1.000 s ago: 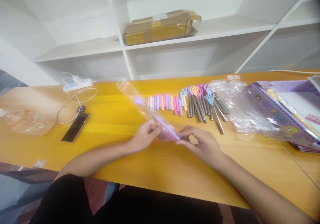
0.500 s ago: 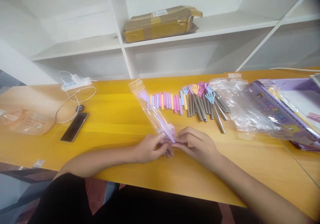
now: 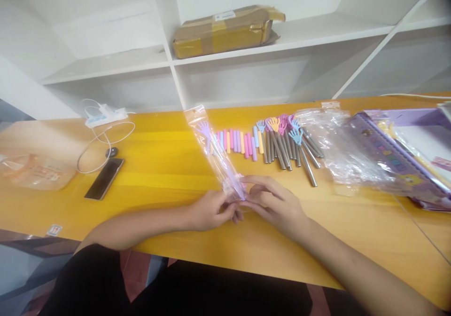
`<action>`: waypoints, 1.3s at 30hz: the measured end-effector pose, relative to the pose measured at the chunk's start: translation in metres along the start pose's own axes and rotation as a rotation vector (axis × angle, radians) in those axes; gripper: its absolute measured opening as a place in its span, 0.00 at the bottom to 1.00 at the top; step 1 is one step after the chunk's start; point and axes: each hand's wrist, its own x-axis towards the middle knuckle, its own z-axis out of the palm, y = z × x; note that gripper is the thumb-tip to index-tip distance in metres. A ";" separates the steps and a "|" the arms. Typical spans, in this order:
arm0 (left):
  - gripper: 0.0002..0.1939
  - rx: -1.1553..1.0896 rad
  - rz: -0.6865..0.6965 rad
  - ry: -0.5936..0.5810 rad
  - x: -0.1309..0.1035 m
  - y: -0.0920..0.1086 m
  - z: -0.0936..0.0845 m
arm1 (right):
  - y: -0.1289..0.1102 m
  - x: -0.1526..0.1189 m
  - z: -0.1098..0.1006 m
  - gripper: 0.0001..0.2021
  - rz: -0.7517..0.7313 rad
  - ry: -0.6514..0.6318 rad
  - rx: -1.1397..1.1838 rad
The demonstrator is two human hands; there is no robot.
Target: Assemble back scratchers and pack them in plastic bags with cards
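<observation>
thin film at the fingertips: a crease or split in the clear sleeve (image 3: 196, 114) is the main risk

at far left on the desk (image 3: 151, 165) lies an orange-tinted bag (image 3: 38, 172), then a phone (image 3: 104, 178), with a white power strip (image 3: 107, 117) behind it. the left hand (image 3: 211, 210) is closed in a pinch on the lower part of the sleeve; its far fingertips are partly hidden. the purple scratcher (image 3: 203, 128) lies slantwise inside the film, its splayed head near the sleeve's far end and its handle end between the hands. the right hand (image 3: 278, 205) grips that near end between thumb and fingers.

if the two pinches pull unevenly, the film could bunch or tear, i'd judge; squeezed too loosely, the smooth scratcher might slide along inside. sweeping the sleeve rightwards could knock the row of pastel sticks (image 3: 235, 141) just beside it, and perhaps the metal-stemmed scratchers (image 3: 282, 142) beyond. farther right, the slippery heap of clear plastic (image 3: 343, 151) overlaps the purple box (image 3: 382, 142), so a tug there might drag several pieces.
</observation>
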 end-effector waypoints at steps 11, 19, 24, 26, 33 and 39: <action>0.07 0.170 0.136 -0.026 0.000 0.001 -0.002 | -0.003 0.008 -0.003 0.11 -0.127 -0.038 0.145; 0.09 0.222 0.158 -0.056 0.000 0.000 -0.005 | 0.001 -0.009 -0.001 0.26 -0.004 -0.199 0.322; 0.16 0.166 0.207 0.047 -0.001 0.005 -0.018 | 0.000 -0.008 -0.005 0.30 -0.024 -0.166 0.324; 0.23 0.047 0.232 0.118 0.000 0.006 -0.023 | -0.001 -0.007 -0.006 0.29 -0.081 -0.151 0.280; 0.21 -0.334 0.112 0.230 0.007 0.003 -0.019 | -0.005 -0.001 -0.004 0.19 -0.196 -0.194 0.217; 0.19 -0.376 -0.036 0.350 0.015 -0.005 -0.017 | -0.008 0.000 0.000 0.15 -0.107 -0.155 0.143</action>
